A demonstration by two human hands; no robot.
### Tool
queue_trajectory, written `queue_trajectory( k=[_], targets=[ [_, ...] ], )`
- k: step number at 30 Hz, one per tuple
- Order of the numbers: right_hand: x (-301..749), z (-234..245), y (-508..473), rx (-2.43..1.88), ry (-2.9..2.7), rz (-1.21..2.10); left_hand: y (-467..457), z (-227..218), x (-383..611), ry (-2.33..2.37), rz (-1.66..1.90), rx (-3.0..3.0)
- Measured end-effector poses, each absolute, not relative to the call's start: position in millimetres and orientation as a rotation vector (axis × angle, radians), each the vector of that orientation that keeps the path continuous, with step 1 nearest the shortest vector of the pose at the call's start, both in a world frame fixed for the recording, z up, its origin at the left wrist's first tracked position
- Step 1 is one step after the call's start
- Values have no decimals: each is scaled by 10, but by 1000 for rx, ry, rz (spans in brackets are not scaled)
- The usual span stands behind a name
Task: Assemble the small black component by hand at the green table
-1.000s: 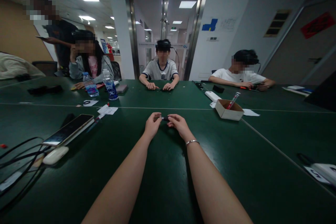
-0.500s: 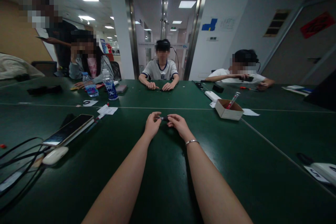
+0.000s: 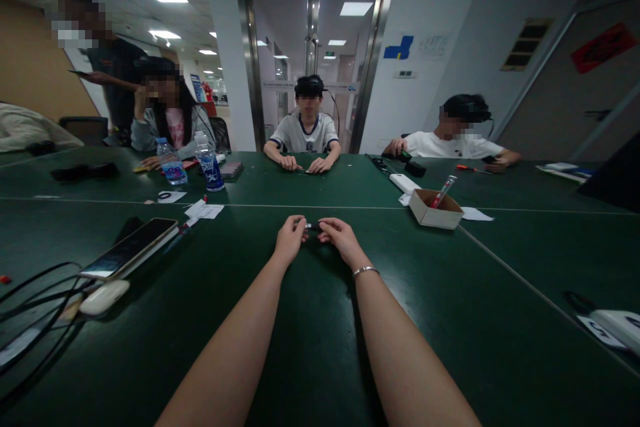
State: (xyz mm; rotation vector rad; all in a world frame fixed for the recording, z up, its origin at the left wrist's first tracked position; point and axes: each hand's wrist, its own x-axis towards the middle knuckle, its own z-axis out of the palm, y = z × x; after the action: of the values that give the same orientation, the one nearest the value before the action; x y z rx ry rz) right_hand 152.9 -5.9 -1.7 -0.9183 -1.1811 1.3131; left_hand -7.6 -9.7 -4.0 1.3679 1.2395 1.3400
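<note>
The left hand [image 3: 289,240] and the right hand [image 3: 341,236] pinch a small dark object [image 3: 313,226], fingers nearly closed. To the fingers' right, well apart, stands a box [image 3: 434,217].

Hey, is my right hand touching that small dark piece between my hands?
Touching: the head view shows the fingers of your right hand closed on one end of the small dark piece, with no gap visible there.
</note>
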Motion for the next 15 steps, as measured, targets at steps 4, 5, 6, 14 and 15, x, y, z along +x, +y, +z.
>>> queue_trajectory(
  k=[4, 5, 6, 14, 15],
  targets=[
    [1529, -13, -59, -930, -1181, 1311, -113, -16, -78, 1231, 1445, 1510],
    [1529, -12, -58, -931, -1179, 1312, -118, -7, -80, 1243, 1464, 1495],
    [1528, -11, -59, -933, -1177, 1313, -121, 1, -81, 1256, 1453, 1450],
    [1517, -1, -65, -932, -1169, 1311, -111, 11, -79, 1219, 1405, 1417],
    [1517, 0, -65, -932, -1170, 1310, -107, 7, -78, 1225, 1396, 1387]
  ],
)
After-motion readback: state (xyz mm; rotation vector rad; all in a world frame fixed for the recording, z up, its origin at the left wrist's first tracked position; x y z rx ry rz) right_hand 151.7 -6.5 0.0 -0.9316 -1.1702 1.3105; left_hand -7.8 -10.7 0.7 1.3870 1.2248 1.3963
